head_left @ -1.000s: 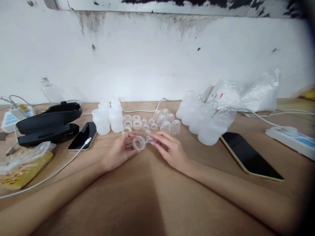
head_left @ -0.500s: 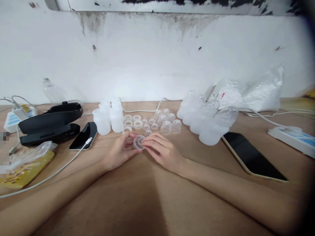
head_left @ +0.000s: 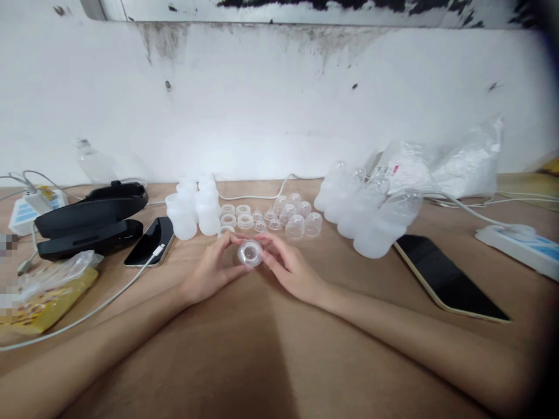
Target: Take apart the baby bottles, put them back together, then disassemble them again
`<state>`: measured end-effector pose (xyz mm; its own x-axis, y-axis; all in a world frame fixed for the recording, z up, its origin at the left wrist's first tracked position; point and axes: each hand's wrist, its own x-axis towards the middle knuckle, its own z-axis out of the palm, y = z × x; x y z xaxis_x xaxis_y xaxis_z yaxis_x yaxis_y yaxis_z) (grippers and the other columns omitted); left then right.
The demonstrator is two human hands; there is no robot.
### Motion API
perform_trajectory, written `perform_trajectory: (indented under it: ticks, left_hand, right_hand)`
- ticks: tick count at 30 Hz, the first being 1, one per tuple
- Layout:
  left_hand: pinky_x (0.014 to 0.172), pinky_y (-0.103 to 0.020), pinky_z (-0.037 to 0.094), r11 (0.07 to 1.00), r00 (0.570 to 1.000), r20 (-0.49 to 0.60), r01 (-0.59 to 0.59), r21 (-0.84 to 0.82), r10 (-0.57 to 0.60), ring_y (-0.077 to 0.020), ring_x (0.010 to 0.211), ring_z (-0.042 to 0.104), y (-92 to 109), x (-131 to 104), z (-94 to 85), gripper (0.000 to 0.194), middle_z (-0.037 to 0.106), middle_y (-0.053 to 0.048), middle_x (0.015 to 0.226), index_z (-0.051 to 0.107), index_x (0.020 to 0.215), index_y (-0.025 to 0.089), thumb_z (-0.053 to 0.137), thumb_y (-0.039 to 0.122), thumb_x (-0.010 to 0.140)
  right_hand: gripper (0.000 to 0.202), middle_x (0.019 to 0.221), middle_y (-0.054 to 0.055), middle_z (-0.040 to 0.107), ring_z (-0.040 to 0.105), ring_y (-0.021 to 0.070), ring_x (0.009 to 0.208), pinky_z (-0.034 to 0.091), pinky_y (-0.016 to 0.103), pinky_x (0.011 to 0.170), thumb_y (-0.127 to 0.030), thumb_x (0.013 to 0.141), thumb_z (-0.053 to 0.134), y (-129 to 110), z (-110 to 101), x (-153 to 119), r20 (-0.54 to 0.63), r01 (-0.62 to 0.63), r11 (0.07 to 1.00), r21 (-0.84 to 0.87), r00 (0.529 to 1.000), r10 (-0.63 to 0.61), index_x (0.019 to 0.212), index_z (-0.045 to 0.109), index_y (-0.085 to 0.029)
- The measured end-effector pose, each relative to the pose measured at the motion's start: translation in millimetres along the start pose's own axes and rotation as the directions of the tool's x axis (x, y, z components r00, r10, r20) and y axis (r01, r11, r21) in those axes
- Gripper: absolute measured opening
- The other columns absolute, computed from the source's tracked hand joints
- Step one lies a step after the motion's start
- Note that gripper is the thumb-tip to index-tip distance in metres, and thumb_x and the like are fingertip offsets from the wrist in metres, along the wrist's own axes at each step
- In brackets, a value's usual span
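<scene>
Between both hands is a round translucent ring piece [head_left: 250, 254] with a clear centre. My left hand [head_left: 213, 265] pinches its left side, thumb below and fingers above. My right hand [head_left: 292, 267] has its fingertips on the right side of the same piece. Just beyond the hands lie several white rings [head_left: 245, 221], several small clear nipple-shaped pieces [head_left: 273, 223] and several clear domed caps [head_left: 295, 226]. White bottles [head_left: 183, 218] without caps stand at the left, and white bottles with clear caps [head_left: 371, 235] at the right.
A phone [head_left: 151, 241] with a white cable, an open black case [head_left: 89, 215] and a yellow bag [head_left: 56, 297] are on the left. On the right lie a large phone [head_left: 445, 276], a power strip [head_left: 524, 247] and plastic bags [head_left: 467, 163] against the wall.
The ring piece now faces up more, its centre visible. My right fingers have moved from its front to its right and far edge. My left hand has barely moved.
</scene>
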<state>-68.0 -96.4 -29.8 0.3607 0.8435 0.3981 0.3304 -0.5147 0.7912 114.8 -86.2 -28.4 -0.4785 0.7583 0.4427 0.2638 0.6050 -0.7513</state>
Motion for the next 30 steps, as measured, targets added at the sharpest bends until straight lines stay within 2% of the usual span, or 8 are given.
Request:
perform_trajectory:
  ticks: [3,5,7,12,17,22,25,30]
  left_hand:
    - [0.093,-0.037,0.035,0.995,0.999,0.000,-0.035,0.088,0.036,-0.0177,0.106,0.048,1.1,0.5,-1.0,0.026,0.051,-0.006,0.111,0.044,0.093,0.020,0.060,0.025,0.073]
    - [0.091,-0.035,0.036,0.990,0.999,0.013,-0.047,0.130,0.046,-0.0178,0.105,0.048,3.4,0.7,-1.0,0.027,0.051,-0.006,0.111,0.046,0.094,0.020,0.060,0.026,0.072]
    - [0.088,-0.033,0.039,0.986,0.999,0.025,-0.032,0.164,0.028,-0.0176,0.101,0.050,5.8,0.9,-0.7,0.025,0.053,-0.005,0.106,0.048,0.093,0.019,0.059,0.028,0.073]
    - [0.069,-0.026,0.045,0.992,0.995,0.064,0.071,0.102,-0.078,-0.0132,0.076,0.056,8.1,1.0,1.0,0.015,0.059,-0.002,0.084,0.051,0.091,0.018,0.045,0.029,0.082]
    - [0.062,-0.023,0.044,0.990,0.996,0.064,0.051,0.131,-0.059,-0.0118,0.067,0.054,11.5,2.8,7.3,0.007,0.057,0.000,0.075,0.049,0.084,0.017,0.046,0.021,0.079]
    - [0.054,-0.020,0.040,0.975,1.000,0.008,-0.020,0.222,0.019,-0.0099,0.059,0.050,11.1,7.5,15.9,0.006,0.052,0.003,0.066,0.047,0.077,0.018,0.045,0.013,0.074]
    - [0.055,-0.020,0.040,0.978,1.000,-0.003,-0.025,0.208,0.026,-0.0099,0.060,0.050,10.2,8.4,18.0,0.003,0.053,0.002,0.068,0.047,0.078,0.017,0.045,0.017,0.078]
    - [0.056,-0.021,0.039,0.973,1.000,-0.019,0.003,0.232,0.002,-0.0102,0.060,0.050,13.1,6.8,17.4,0.012,0.055,0.001,0.069,0.050,0.082,0.017,0.042,0.025,0.083]
  right_hand:
    - [0.021,0.083,0.002,0.060,0.059,0.0118,0.069,0.049,0.031,0.070,-0.023,0.085,0.042,5.0,1.4,4.1,0.123,-0.175,0.957,0.230,0.981,0.149,0.105,0.044,-0.020]
    - [0.020,0.083,0.002,0.060,0.059,0.0113,0.067,0.049,0.030,0.069,-0.024,0.082,0.047,8.1,1.9,5.7,0.109,-0.224,0.933,0.282,0.973,0.201,0.101,0.047,-0.019]
    - [0.019,0.082,0.002,0.059,0.058,0.0114,0.067,0.048,0.028,0.067,-0.025,0.079,0.050,9.6,2.1,5.6,0.082,-0.245,0.934,0.261,0.969,0.231,0.097,0.049,-0.018]
    - [0.015,0.075,0.000,0.054,0.053,0.0102,0.062,0.045,0.024,0.058,-0.024,0.081,0.045,3.0,1.4,0.1,0.053,-0.184,0.980,0.078,0.982,0.180,0.094,0.051,-0.019]
    - [0.014,0.074,0.000,0.051,0.048,0.0109,0.063,0.040,0.023,0.056,-0.014,0.079,0.043,-4.8,0.2,-2.8,0.022,-0.012,0.984,-0.180,1.000,0.016,0.092,0.048,-0.019]
    - [0.014,0.073,0.000,0.049,0.047,0.0109,0.064,0.039,0.023,0.057,-0.011,0.079,0.040,-2.6,-0.5,-4.0,0.004,0.041,0.972,-0.233,0.999,-0.041,0.089,0.045,-0.019]
    - [0.011,0.071,-0.001,0.049,0.048,0.0112,0.063,0.039,0.023,0.056,-0.015,0.081,0.040,-3.0,-0.7,-5.0,-0.025,0.013,0.973,-0.229,1.000,-0.019,0.089,0.046,-0.020]
    - [0.011,0.071,-0.001,0.050,0.049,0.0104,0.058,0.040,0.024,0.056,-0.024,0.086,0.036,-4.9,-0.8,-6.3,-0.016,-0.041,0.982,-0.187,0.999,0.038,0.091,0.045,-0.020]
